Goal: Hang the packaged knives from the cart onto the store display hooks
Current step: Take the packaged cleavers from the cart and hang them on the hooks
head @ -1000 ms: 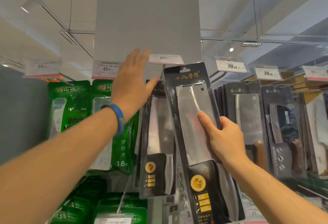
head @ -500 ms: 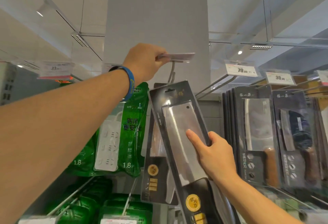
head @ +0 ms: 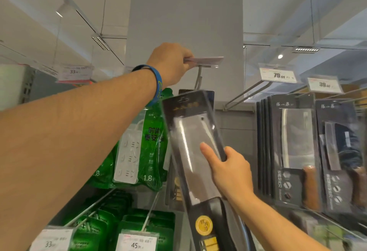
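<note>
Flipped up since a second ago, the price tag [head: 206, 60] now lies level in the pinch of the left hand [head: 170, 62], which was spread open against it before.

Behind everything rises a grey pillar [head: 186, 12], with green power-strip packs [head: 151, 141] hanging to its left and a row of dark knife packs [head: 294, 147] to its right. In front is the packaged knife [head: 190, 151], tilted with its top leaning left. The right hand [head: 230, 169] grips it, thumb laid across the clear blister and fingers curled round the right edge. Its hang hole sits just under the hook [head: 198, 77] – not on it – whose wire drops from beneath the raised tag. A blue wristband [head: 156, 83] circles the left wrist.
</note>
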